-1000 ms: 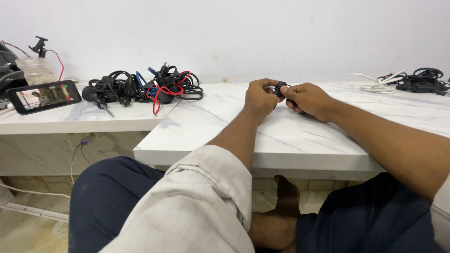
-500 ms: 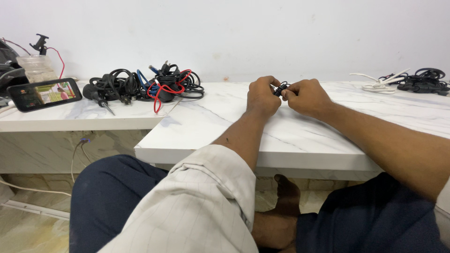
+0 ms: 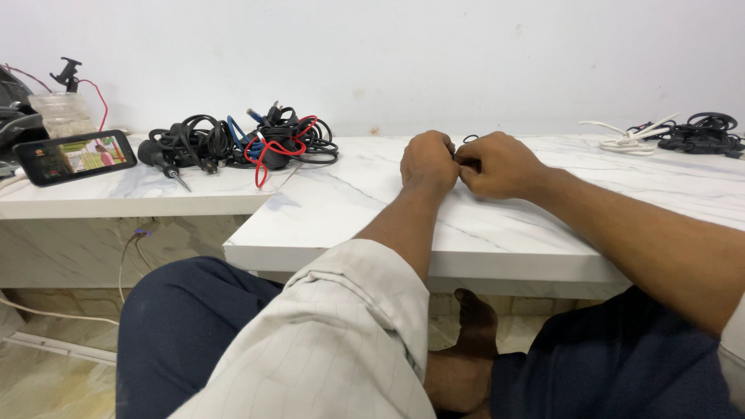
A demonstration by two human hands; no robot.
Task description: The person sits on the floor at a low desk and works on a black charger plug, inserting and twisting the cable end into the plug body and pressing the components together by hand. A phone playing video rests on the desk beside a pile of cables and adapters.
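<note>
My left hand (image 3: pixel 428 163) and my right hand (image 3: pixel 500 164) rest knuckle to knuckle on the white marble slab (image 3: pixel 349 209), both closed around a small black cable (image 3: pixel 469 140). Only a thin black loop of it shows above the fingers; the rest is hidden inside the two fists. A tangled pile of black, red and blue cables (image 3: pixel 247 142) lies to the left of my hands, well apart from them.
A phone with a lit screen (image 3: pixel 74 155) leans at the far left beside a clear plastic box (image 3: pixel 67 115). White cables (image 3: pixel 630 140) and a black cable bundle (image 3: pixel 702 132) lie at the far right against the wall. My knees are below the slab's front edge.
Both hands have dropped slightly onto the slab and closed tighter together, hiding most of the black cable that showed between the fingers before.
</note>
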